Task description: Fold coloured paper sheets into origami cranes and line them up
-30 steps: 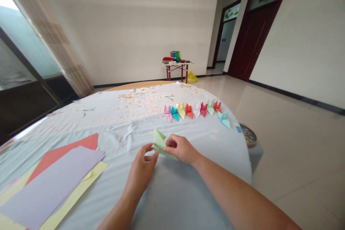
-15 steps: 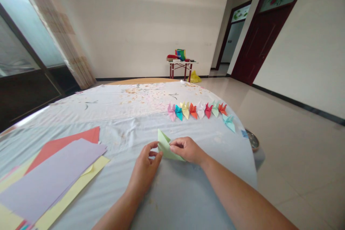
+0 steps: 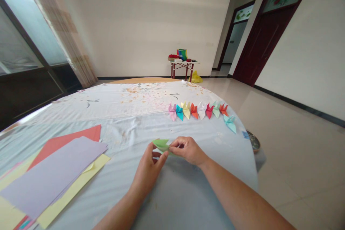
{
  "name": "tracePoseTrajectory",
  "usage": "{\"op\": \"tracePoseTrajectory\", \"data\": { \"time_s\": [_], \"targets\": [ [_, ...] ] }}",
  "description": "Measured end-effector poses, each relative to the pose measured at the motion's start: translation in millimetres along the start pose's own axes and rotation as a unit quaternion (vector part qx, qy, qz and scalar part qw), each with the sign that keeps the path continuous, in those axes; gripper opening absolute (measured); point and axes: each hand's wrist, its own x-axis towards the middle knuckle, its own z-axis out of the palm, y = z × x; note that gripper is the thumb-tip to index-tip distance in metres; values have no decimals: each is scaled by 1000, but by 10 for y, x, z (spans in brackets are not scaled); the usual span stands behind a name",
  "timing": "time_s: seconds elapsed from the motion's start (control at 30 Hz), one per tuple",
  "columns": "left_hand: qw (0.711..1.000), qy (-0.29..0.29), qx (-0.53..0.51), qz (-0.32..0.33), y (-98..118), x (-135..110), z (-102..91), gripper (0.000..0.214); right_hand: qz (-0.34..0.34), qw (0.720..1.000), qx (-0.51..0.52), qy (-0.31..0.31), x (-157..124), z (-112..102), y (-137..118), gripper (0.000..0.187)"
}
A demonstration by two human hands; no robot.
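A light green folded paper [image 3: 161, 145] is held between my two hands over the near middle of the table. My left hand [image 3: 151, 161] grips its left end, thumb below and fingers behind. With thumb and forefinger, my right hand [image 3: 187, 150] pinches the right part of the paper. One green flap tilts toward me, and the fingers hide part of the lower layer. Beyond my right hand stands a row of several folded paper cranes [image 3: 201, 110] in pink, blue, yellow, orange, white, red and green. A pale turquoise crane [image 3: 230, 124] sits at the row's right end, closer to me.
Loose sheets lie at the left: a purple sheet [image 3: 56, 176], a red sheet [image 3: 81, 136] and a yellow sheet [image 3: 101, 161]. A round table with a pale cloth [image 3: 129, 129] carries everything. Past its right edge is a round container [image 3: 253, 141]. A small side table [image 3: 185, 63] stands by the wall.
The green paper's upright point has been folded down toward the left and now lies flatter. My left hand has shifted slightly to the right, its thumb closer to the right hand.
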Motion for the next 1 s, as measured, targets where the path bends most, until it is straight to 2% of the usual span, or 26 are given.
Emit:
{"op": "tracePoseTrajectory", "data": {
  "time_s": [0.1,0.27,0.4,0.5,0.63,0.83,0.93,1.0],
  "targets": [
    [1000,-1,6,0,50,-17,-20,41,1,1000,3,-5,-7,14,-14,25],
    [1000,0,-24,-8,43,-31,-26,42,7,997,69,-25,-23,71,-26,26],
    [998,3,-55,-20,37,-27,-32,46,38,988,142,-50,-14,97,1,27],
    [997,-4,-78,-17,44,-28,-34,46,55,986,154,-37,0,89,25,28],
    [995,-15,-91,-30,50,-26,-29,47,45,993,106,1,4,66,23,28],
    [996,-26,-85,-21,62,-24,-44,44,26,999,33,-19,-5,35,24,27],
    [997,-35,-72,-6,66,-26,-58,41,-9,999,-35,32,-18,30,17,22],
    [998,-33,-59,-2,59,-24,-63,41,-47,994,-79,56,-30,28,0,28]
  ]
}}
